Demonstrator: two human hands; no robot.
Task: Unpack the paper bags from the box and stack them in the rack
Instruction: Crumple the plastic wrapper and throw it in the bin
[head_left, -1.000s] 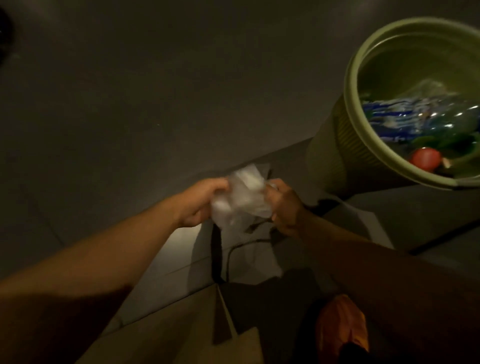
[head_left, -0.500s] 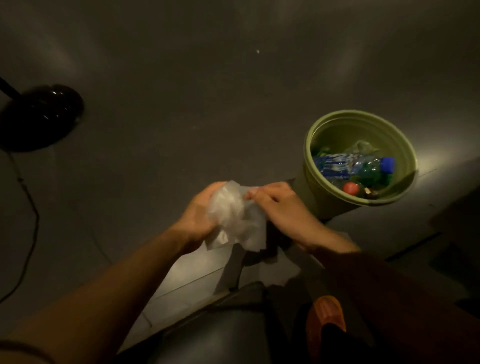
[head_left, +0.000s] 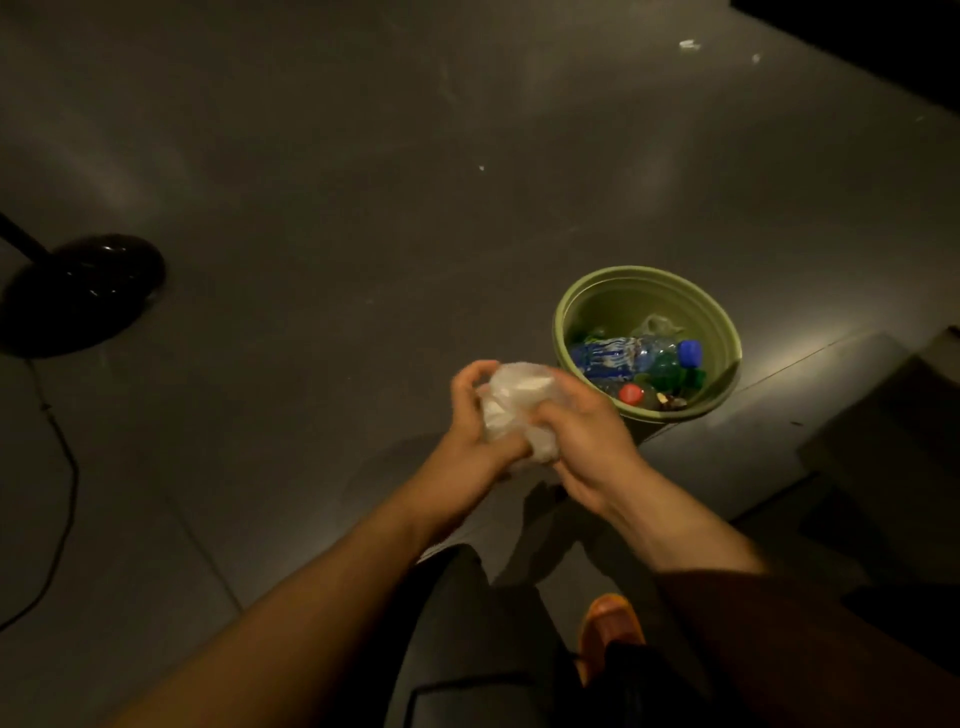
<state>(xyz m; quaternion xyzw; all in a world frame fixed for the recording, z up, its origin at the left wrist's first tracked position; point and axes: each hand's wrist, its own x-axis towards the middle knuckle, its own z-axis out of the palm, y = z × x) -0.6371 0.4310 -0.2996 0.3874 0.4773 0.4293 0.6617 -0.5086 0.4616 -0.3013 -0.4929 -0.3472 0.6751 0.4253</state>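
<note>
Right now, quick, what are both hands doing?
Left hand: closed around the crumpled clear plastic wrap.
Right hand: closed on the same plastic wrap.

Both hands — curled, clasped together

the scene is dim, with a warm yellowish cast. the grey floor carries soft, broad sheens toward 10 and 12 o'clock, while the corner at 1 o'clock falls to black. the brightest patch is the crumpled plastic near centre, which looks slightly washed out. the arms cast dark shadows on the floor toward 6 o'clock. small glints sit on the glossy black stand base at 9 o'clock. forearms at the lower edge look stretched and soft from wide-angle distortion; fine detail is grainy throughout.
</note>
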